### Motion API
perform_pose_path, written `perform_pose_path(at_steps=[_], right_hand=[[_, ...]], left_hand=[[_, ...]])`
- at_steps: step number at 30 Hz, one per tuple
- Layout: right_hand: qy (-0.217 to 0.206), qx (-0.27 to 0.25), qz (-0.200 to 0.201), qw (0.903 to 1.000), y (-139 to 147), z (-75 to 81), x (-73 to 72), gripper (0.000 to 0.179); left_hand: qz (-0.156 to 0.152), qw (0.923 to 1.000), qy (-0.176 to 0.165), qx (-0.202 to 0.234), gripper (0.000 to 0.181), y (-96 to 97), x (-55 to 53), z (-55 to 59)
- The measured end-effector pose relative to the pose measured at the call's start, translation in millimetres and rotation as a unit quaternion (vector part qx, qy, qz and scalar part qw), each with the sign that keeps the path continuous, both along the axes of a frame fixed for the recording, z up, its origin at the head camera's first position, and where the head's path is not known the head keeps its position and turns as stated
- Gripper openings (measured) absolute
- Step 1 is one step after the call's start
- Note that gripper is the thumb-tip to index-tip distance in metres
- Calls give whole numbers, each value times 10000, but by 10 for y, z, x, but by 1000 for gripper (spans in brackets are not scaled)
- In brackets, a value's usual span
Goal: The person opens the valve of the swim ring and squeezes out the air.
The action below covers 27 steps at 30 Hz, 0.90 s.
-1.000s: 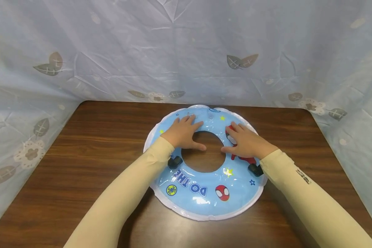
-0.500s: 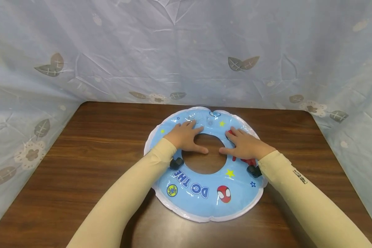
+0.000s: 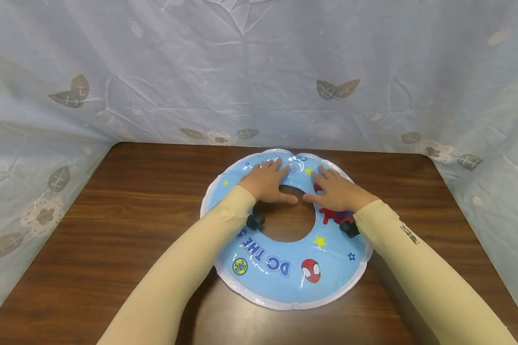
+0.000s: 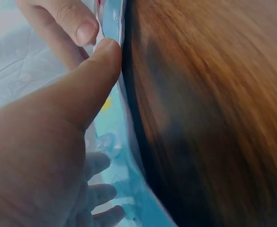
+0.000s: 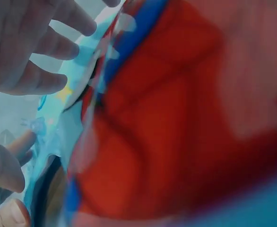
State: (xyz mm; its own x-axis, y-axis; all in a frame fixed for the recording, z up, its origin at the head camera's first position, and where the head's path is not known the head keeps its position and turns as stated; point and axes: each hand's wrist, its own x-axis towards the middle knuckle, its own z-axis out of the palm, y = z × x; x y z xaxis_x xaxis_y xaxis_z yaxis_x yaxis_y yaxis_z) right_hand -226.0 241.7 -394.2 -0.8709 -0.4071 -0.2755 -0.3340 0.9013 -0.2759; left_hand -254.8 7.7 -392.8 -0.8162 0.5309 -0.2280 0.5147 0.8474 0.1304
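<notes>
A round blue swim ring (image 3: 263,282) with a white rim, stars, lettering and red cartoon figures lies flat on the table. My left hand (image 3: 267,183) is over its far left part, fingers spread toward the far edge, thumb out over the centre hole. On the far right part is my right hand (image 3: 341,190), fingers likewise extended and its thumb pointing at the left thumb. The two thumbs come close in the head view. In the right wrist view the ring's red print (image 5: 148,113) fills much of the frame, with straight fingers beside it. Neither hand grips anything.
The ring rests on a dark brown wooden table (image 3: 125,230). A pale curtain (image 3: 276,62) printed with leaves and flowers hangs behind the table and along both sides. Small black devices (image 3: 349,229) sit at both wrists.
My left hand has slid to the right and slightly away from me over the ring. My right hand has shifted a little left and away. The ring stays almost in place.
</notes>
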Motion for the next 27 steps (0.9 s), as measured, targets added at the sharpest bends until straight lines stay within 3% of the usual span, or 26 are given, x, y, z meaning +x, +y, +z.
perform_pose_path(at_steps=[11, 19, 22, 27], right_hand=[[-364, 70, -116, 9992, 9, -59, -111, 92], [-378, 149, -83, 9991, 3, -38, -100, 93], [-213, 140, -31, 9997, 27, -5, -27, 89], [250, -137, 213, 9994, 83, 86, 243, 87]], left_hand=[[70, 9994, -292, -148, 106, 14, -79, -59], [160, 9986, -493, -71, 105, 28, -70, -9], [145, 9992, -351, -103, 102, 6, -37, 2], [-154, 9999, 44, -23, 95, -99, 95, 17]])
